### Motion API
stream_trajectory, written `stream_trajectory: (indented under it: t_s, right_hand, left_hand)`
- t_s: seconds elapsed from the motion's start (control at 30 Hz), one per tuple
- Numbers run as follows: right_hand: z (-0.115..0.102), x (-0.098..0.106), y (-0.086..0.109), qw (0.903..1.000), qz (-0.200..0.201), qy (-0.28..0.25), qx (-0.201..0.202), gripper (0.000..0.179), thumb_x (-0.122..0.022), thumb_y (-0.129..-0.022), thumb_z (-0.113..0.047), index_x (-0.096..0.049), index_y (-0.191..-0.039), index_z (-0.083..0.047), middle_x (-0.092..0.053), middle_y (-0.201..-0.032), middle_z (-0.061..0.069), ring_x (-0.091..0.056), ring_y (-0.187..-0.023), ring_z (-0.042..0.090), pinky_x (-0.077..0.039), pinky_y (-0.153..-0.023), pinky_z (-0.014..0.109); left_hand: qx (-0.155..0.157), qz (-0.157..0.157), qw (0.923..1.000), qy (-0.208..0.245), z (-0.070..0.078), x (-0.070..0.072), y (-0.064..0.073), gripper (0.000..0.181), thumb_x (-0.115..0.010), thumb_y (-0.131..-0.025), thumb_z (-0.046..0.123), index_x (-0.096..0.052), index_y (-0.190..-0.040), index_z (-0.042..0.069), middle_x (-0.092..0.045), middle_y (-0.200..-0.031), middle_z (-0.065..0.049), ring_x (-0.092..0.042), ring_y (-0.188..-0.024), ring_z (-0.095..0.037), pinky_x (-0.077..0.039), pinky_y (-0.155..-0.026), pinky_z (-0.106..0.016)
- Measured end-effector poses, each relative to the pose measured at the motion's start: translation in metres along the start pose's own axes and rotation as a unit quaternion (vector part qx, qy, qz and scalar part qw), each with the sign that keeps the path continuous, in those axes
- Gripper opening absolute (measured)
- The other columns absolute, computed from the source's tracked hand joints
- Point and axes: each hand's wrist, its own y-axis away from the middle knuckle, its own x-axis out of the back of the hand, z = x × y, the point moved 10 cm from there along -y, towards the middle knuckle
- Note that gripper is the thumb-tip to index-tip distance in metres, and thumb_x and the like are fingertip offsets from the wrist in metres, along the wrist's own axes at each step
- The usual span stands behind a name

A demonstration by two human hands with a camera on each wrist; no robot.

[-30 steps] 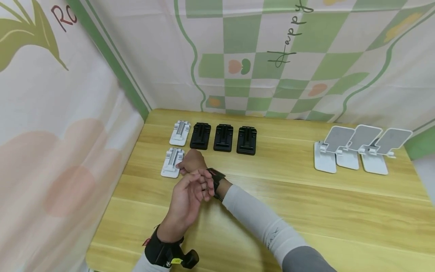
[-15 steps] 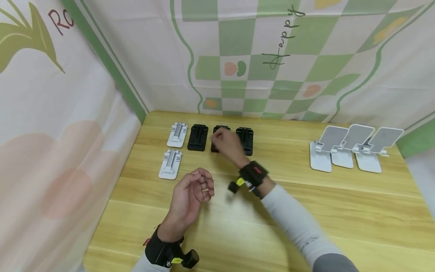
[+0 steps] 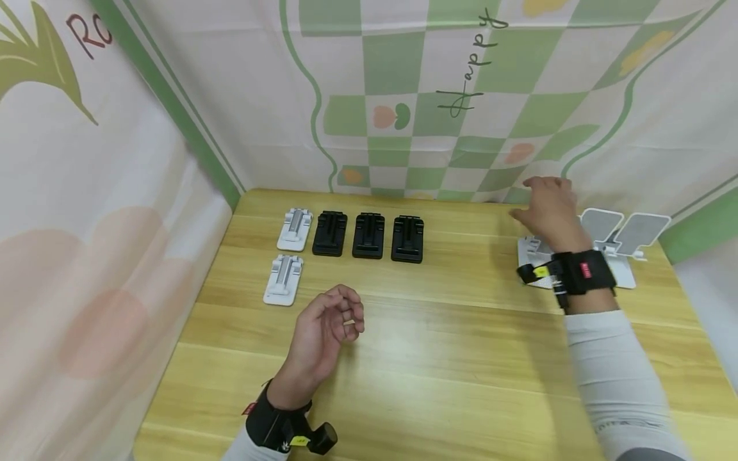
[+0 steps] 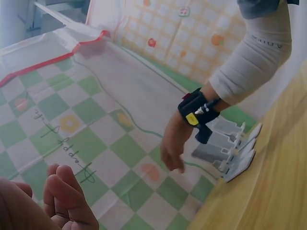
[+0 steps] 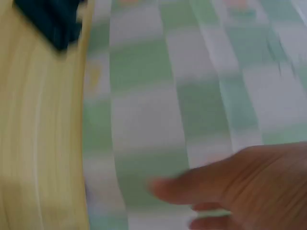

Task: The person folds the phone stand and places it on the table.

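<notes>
My right hand (image 3: 550, 208) hovers with spread fingers over the leftmost unfolded white phone stand (image 3: 526, 255), covering much of it; the right wrist view shows nothing held. Two more unfolded white phone stands, their plates (image 3: 641, 232) raised, stand just right of it, and the left wrist view shows the group (image 4: 216, 148) too. My left hand (image 3: 323, 336) hangs palm up over the table, fingers loosely curled around nothing. Beyond it lie two folded white phone stands (image 3: 282, 280) at the left. Three folded black phone stands (image 3: 368, 235) continue the back row.
A wooden table (image 3: 461, 358) carries everything. Printed cloth (image 3: 398, 64) rises behind its back edge, and another cloth (image 3: 115, 256) hangs along the left side.
My right hand has left the near folded white stand and swept right, past the black ones, to the unfolded stands, its fingers spreading. The left hand has stayed put.
</notes>
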Motion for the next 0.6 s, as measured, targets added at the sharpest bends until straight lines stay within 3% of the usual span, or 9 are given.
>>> stream_trajectory:
  t_s: [0.1,0.27,0.47,0.6]
  right_hand:
    - [0.031,-0.007,0.000,0.9963,-0.076,0.041,0.002,0.075,-0.077,-0.077,-0.022,-0.043,-0.135,0.012,-0.042,-0.134,0.040,-0.017,-0.129,0.059,-0.018,-0.101,0.074]
    - [0.052,-0.015,0.005,0.9860,-0.140,0.084,0.033,0.077,-0.083,-0.066,-0.012,-0.049,-0.131,0.009,-0.046,-0.130,0.039,-0.025,-0.123,0.058,-0.023,-0.098,0.072]
    - [0.056,-0.019,0.012,0.9833,-0.155,0.072,0.062,0.053,-0.080,-0.068,-0.006,-0.061,-0.116,0.005,-0.062,-0.111,0.030,-0.055,-0.099,0.043,-0.046,-0.084,0.060]
    - [0.055,-0.021,0.013,0.9832,-0.149,0.068,0.081,0.041,-0.078,-0.070,-0.002,-0.064,-0.108,0.003,-0.065,-0.103,0.024,-0.059,-0.092,0.036,-0.049,-0.078,0.054]
  left_hand:
    - [0.003,0.002,1.0000,-0.002,-0.001,0.000,0.000,0.028,-0.032,-0.097,0.015,-0.058,-0.092,0.009,-0.061,-0.079,-0.001,-0.057,-0.067,-0.014,-0.043,-0.052,-0.020]
    - [0.004,-0.001,1.0000,-0.002,-0.002,-0.002,-0.001,0.028,-0.032,-0.097,0.015,-0.059,-0.092,0.010,-0.062,-0.079,-0.001,-0.058,-0.067,-0.014,-0.043,-0.052,-0.021]
    - [0.006,-0.002,1.0000,0.001,-0.004,-0.003,-0.002,0.027,-0.032,-0.097,0.015,-0.059,-0.093,0.010,-0.062,-0.080,-0.001,-0.058,-0.067,-0.014,-0.043,-0.052,-0.020]
    - [0.009,-0.001,1.0000,0.002,-0.005,-0.003,-0.002,0.027,-0.033,-0.098,0.016,-0.059,-0.093,0.010,-0.062,-0.079,-0.001,-0.058,-0.067,-0.014,-0.043,-0.052,-0.020]
